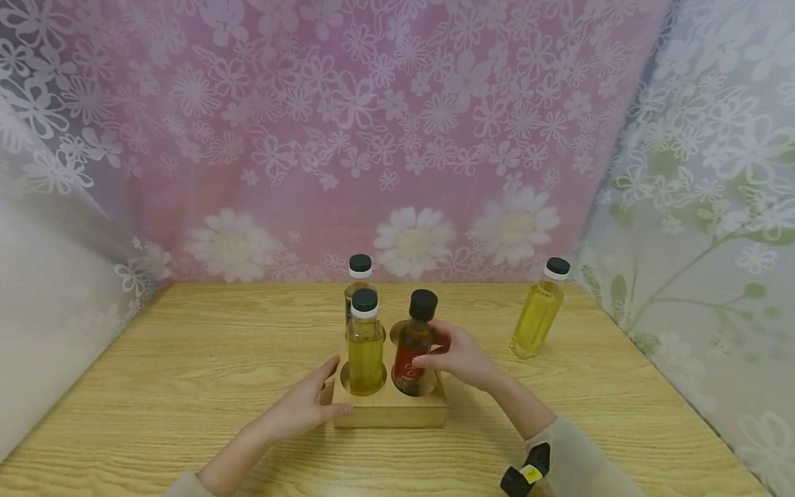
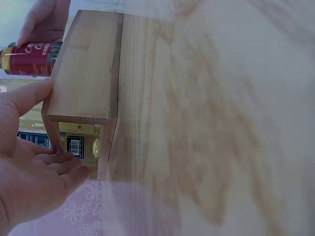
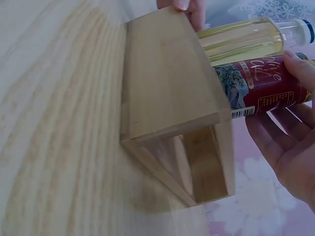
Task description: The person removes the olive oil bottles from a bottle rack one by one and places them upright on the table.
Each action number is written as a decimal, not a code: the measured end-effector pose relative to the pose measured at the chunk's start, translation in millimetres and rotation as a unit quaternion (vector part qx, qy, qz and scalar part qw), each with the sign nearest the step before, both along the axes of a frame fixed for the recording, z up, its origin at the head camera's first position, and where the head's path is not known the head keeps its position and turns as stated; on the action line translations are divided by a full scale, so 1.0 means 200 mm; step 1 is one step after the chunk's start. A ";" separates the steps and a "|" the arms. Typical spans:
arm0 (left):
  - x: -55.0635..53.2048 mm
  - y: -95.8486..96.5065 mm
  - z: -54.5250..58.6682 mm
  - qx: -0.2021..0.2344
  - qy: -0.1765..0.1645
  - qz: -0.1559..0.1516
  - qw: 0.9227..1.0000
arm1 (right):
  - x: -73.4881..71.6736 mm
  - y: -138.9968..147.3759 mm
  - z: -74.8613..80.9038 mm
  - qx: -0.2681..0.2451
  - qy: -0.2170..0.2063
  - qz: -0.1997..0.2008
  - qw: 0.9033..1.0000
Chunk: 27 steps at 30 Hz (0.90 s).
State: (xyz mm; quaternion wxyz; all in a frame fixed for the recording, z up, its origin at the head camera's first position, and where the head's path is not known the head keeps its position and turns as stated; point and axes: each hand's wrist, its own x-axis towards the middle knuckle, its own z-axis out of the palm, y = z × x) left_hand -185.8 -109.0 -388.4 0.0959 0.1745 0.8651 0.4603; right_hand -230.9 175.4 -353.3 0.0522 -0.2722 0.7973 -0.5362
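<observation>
My right hand grips a dark olive oil bottle with a red label and black cap. The bottle stands nearly upright, its base right at the front-right hole of a wooden bottle rack. In the right wrist view, thumb and fingers wrap its label. My left hand holds the rack's left end, thumb at the front edge and fingers at the open side. A yellow oil bottle sits in the front-left hole, and another bottle stands behind it, partly hidden.
A third bottle of yellow oil, dark-capped, stands alone at the table's back right. The rack's back-right hole shows behind the olive oil bottle. Floral curtains hang behind and beside the wood-grain table.
</observation>
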 end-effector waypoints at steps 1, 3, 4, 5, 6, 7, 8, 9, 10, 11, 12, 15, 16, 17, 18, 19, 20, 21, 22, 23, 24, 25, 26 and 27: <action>0.00 0.00 0.00 0.000 -0.001 0.000 1.000 | 0.00 0.01 0.01 -0.004 0.004 -0.001 1.000; 0.00 0.00 0.00 0.001 -0.001 0.000 1.000 | 0.00 0.02 0.04 -0.008 0.007 -0.006 1.000; 0.00 0.00 0.00 0.001 -0.001 0.000 1.000 | 0.00 0.02 0.06 -0.009 0.012 -0.008 1.000; 0.00 0.00 0.00 0.001 0.000 -0.001 1.000 | 0.00 0.03 0.08 -0.008 0.013 -0.013 1.000; -0.01 0.00 0.00 0.002 0.000 -0.001 1.000 | 0.00 0.04 0.09 -0.010 0.014 -0.016 1.000; -0.01 0.00 -0.01 0.002 -0.001 -0.001 1.000 | 0.00 0.05 0.11 -0.011 0.018 -0.019 1.000; -0.01 0.00 -0.01 0.002 -0.001 -0.002 1.000 | 0.00 0.06 0.12 -0.011 0.021 -0.023 0.999; -0.01 0.00 -0.01 0.002 -0.001 -0.002 1.000 | 0.00 0.07 0.14 -0.012 0.023 -0.027 0.999; -0.01 0.00 0.00 0.003 -0.002 -0.003 1.000 | 0.00 0.08 0.16 -0.012 0.026 -0.031 0.999; 0.00 0.00 0.00 0.002 -0.002 -0.003 1.000 | 0.00 0.09 0.17 -0.013 0.027 -0.036 0.999; 0.00 0.00 0.00 0.002 -0.004 -0.003 1.000 | 0.00 0.10 0.18 -0.017 0.026 -0.038 0.999; 0.00 0.00 0.00 0.001 -0.006 -0.003 1.000 | 0.01 0.14 0.22 -0.023 0.027 -0.051 0.998; 0.00 0.00 0.00 0.001 -0.006 -0.002 1.000 | 0.01 0.15 0.23 -0.023 0.028 -0.055 0.998; 0.00 0.00 0.00 0.000 -0.005 -0.001 1.000 | 0.01 0.16 0.24 -0.026 0.029 -0.058 0.998; 0.00 0.00 0.00 0.001 -0.005 -0.001 1.000 | 0.01 0.18 0.25 -0.026 0.032 -0.061 0.997; -0.01 0.00 0.00 0.001 -0.005 -0.001 1.000 | 0.01 0.19 0.25 -0.024 0.036 -0.067 0.997; -0.01 0.00 0.00 0.002 -0.004 -0.001 1.000 | 0.01 0.21 0.26 -0.022 0.040 -0.072 0.996; -0.01 0.00 0.00 0.001 -0.003 -0.001 1.000 | 0.01 0.22 0.26 -0.022 0.043 -0.075 0.996; -0.01 0.00 0.00 0.001 -0.003 -0.001 1.000 | 0.02 0.24 0.27 -0.021 0.045 -0.079 0.996; -0.01 0.00 -0.01 0.001 -0.003 -0.001 1.000 | 0.02 0.26 0.27 -0.020 0.047 -0.084 0.995; -0.01 0.00 -0.01 0.001 -0.003 -0.001 1.000 | 0.03 0.27 0.27 -0.018 0.050 -0.088 0.995; -0.01 0.00 -0.01 0.000 -0.001 -0.001 1.000 | 0.03 0.29 0.27 -0.017 0.050 -0.092 0.994; -0.01 0.00 -0.01 -0.001 -0.001 -0.001 1.000 | 0.04 0.31 0.27 -0.017 0.050 -0.095 0.994; -0.01 0.00 -0.01 -0.001 -0.001 -0.002 1.000 | 0.04 0.33 0.28 -0.014 0.050 -0.101 0.994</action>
